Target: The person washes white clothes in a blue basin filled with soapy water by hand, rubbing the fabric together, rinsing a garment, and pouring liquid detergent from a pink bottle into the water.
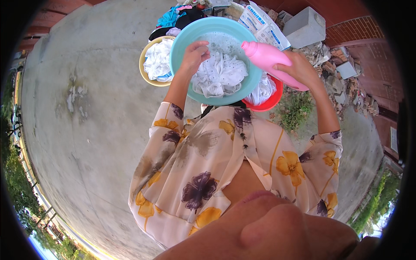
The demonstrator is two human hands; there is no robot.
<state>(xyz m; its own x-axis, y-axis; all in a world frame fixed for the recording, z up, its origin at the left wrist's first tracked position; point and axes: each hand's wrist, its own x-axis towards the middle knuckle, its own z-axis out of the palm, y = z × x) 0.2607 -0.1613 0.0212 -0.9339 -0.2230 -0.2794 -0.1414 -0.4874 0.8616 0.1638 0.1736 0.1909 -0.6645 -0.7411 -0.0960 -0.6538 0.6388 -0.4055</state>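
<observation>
My right hand [297,68] is wrapped around a pink plastic bottle [271,60], tilted over the right side of a light-blue basin [182,30]. Its uncapped neck points toward the basin's middle, and no liquid shows coming out. Above the basin's left part is my left hand [197,58], fingers curled in; whether something small sits inside them is hidden. White dotted cloth [222,73] lies bunched in the basin. Sudsy water [224,42] fills the part beyond the cloth.
A yellow basin [142,65] of white cloth stands left, and a red basin [279,92] with white cloth is at lower right. Dark and turquoise clothes [172,18] are piled behind. A printed cardboard box [261,26], a grey block [304,27] and brick rubble [338,74] lie to the right.
</observation>
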